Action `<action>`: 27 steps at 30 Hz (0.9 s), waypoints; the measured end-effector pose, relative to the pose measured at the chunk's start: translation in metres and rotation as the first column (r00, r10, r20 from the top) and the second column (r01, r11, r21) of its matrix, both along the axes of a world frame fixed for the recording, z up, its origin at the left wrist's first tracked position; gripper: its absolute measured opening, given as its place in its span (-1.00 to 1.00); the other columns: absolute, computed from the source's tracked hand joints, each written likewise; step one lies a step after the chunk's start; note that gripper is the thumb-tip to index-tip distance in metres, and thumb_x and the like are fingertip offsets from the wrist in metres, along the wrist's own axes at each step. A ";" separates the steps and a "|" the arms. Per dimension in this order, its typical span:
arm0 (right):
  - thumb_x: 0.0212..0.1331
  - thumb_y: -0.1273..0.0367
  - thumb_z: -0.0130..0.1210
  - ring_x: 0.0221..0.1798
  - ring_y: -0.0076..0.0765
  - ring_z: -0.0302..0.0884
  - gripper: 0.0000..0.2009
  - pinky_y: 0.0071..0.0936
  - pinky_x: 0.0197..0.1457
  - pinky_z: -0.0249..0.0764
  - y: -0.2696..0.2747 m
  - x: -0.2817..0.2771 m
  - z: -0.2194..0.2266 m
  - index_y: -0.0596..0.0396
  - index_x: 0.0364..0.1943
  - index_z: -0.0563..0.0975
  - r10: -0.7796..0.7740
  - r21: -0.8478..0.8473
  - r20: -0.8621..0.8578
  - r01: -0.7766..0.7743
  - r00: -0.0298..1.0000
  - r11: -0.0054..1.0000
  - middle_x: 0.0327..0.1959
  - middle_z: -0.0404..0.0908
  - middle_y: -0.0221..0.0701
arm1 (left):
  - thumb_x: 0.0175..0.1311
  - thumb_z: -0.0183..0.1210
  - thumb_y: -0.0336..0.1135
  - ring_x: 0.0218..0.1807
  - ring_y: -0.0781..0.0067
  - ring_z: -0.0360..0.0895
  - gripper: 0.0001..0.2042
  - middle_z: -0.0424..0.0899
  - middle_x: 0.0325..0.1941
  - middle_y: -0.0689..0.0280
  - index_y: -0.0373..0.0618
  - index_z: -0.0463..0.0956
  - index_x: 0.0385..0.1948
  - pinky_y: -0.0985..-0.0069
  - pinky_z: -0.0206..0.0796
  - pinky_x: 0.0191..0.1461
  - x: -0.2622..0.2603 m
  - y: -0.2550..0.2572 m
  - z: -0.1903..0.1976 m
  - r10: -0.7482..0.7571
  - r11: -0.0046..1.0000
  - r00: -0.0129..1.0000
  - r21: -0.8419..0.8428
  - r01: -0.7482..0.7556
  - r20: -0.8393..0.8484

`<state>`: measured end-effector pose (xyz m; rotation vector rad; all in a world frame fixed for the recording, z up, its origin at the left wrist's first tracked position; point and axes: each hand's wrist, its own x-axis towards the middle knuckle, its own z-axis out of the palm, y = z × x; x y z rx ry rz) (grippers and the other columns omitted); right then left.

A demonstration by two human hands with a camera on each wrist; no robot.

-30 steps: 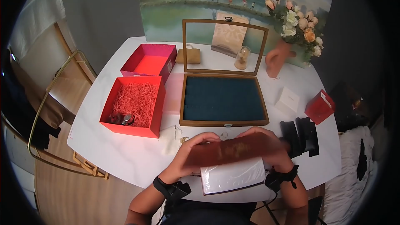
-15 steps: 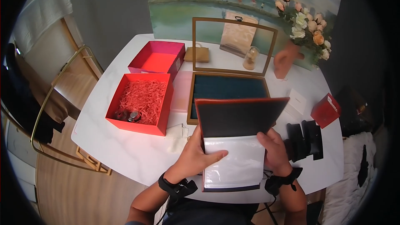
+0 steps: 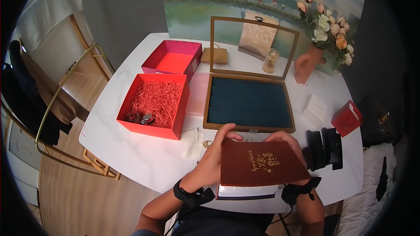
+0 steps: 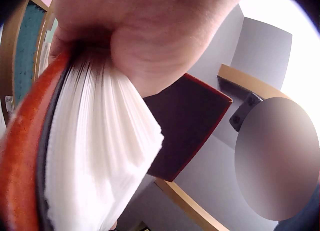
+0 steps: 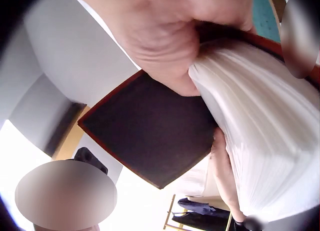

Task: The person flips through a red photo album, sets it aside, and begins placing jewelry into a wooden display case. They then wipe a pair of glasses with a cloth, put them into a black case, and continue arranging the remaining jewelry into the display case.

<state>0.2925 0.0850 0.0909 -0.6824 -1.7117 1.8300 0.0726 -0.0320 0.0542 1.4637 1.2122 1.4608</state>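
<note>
A brown-red album point(image 3: 262, 162) with gold lettering is held over the table's front edge, its cover tilted above the clear-sleeved pages point(image 3: 247, 191). My left hand point(image 3: 211, 161) grips its left side, some fingers reaching past the far edge. My right hand point(image 3: 286, 142) holds the far right side, partly hidden by the cover. In the left wrist view the hand point(image 4: 150, 36) is curled round the fanned white pages point(image 4: 95, 146); in the right wrist view the other hand point(image 5: 170, 41) grips the pages point(image 5: 265, 126), with the dark inner cover point(image 5: 150, 126) raised.
Beyond the album is a wooden case point(image 3: 249, 104) with a dark green lining and raised glass lid. A red box point(image 3: 153, 105) of shredded paper stands left, a white cloth point(image 3: 191, 143) and gold ring-like item point(image 3: 207, 144) nearer. Black stands point(image 3: 323, 148) and a red box point(image 3: 347, 119) are right.
The cover, raised with its dark inside showing half a second ago, has come down over the pages, lettering visible. My left thumb has left the page face. The head view has shifted slightly.
</note>
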 end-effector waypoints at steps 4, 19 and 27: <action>0.34 0.37 0.17 -0.06 -0.56 0.61 -0.77 -0.58 0.08 0.50 0.002 -0.001 -0.001 0.23 -0.03 0.53 0.034 0.151 0.064 -0.043 0.997 0.988 -0.11 0.62 -0.40 | 0.17 0.32 -0.47 0.11 0.40 0.50 -0.15 0.42 0.20 0.14 -0.10 -0.05 0.47 0.45 0.35 0.20 -0.005 -0.002 0.008 -0.067 0.997 0.997 0.047 0.065 0.028; 0.44 0.11 0.06 -0.35 -0.69 0.32 -0.62 -0.60 -0.28 0.29 -0.016 -0.004 0.007 0.19 -0.32 0.56 -0.239 0.231 0.071 0.217 0.968 0.948 -0.44 0.50 -0.59 | -0.16 0.57 -0.17 0.02 0.18 0.45 -0.51 0.56 -0.04 0.28 -0.11 0.63 -0.15 0.28 0.22 0.14 0.015 -0.017 0.029 0.447 0.884 0.681 0.404 -0.236 -0.580; 0.44 0.14 0.06 -0.37 -0.63 0.36 -0.63 -0.56 -0.28 0.33 -0.023 -0.005 0.005 0.20 -0.35 0.55 -0.231 0.253 0.039 0.214 0.972 0.943 -0.46 0.52 -0.52 | -0.12 0.53 -0.16 -0.06 0.22 0.43 -0.51 0.54 -0.10 0.28 -0.10 0.63 -0.11 0.27 0.18 0.10 0.015 -0.015 0.030 0.393 0.910 0.660 0.372 -0.181 -0.640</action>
